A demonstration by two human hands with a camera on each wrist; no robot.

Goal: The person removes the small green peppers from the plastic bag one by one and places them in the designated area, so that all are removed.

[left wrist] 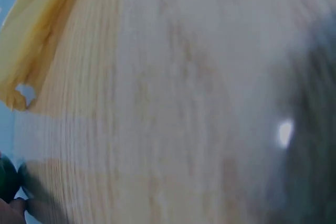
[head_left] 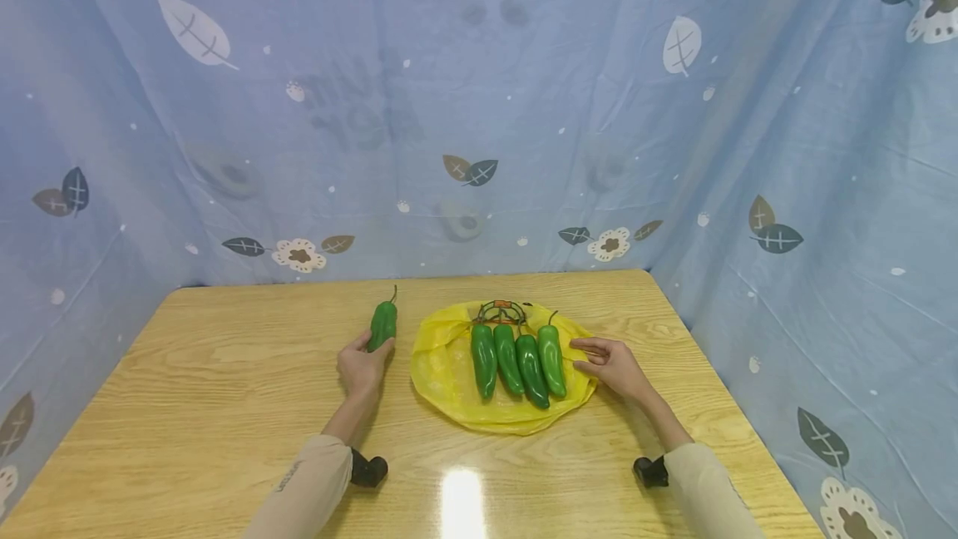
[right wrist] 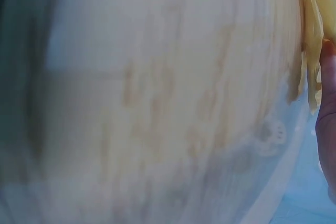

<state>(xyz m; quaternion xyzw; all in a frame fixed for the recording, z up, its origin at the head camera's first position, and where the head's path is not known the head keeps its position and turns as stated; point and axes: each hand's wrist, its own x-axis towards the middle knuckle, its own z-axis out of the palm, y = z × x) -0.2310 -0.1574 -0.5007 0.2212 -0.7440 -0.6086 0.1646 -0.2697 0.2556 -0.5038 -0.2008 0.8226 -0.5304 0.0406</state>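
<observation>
The left hand (head_left: 361, 366), its sleeve lettering (head_left: 288, 477) illegible, pinches a lumpy green pepper (head_left: 383, 324); the right hand (head_left: 612, 364), fingers extended, touches crinkled yellow plastic (head_left: 443, 377) beneath four glossy peppers (head_left: 509, 362).

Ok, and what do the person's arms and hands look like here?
The left hand and right hand are bare. The left sleeve and right sleeve are pale beige; the left one carries dark lettering, too small to read. A rounded black device sits at each sleeve's end.

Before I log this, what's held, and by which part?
The left hand holds a green pepper by its stemless end. Unclear whether the right hand grips the yellow bag.
</observation>
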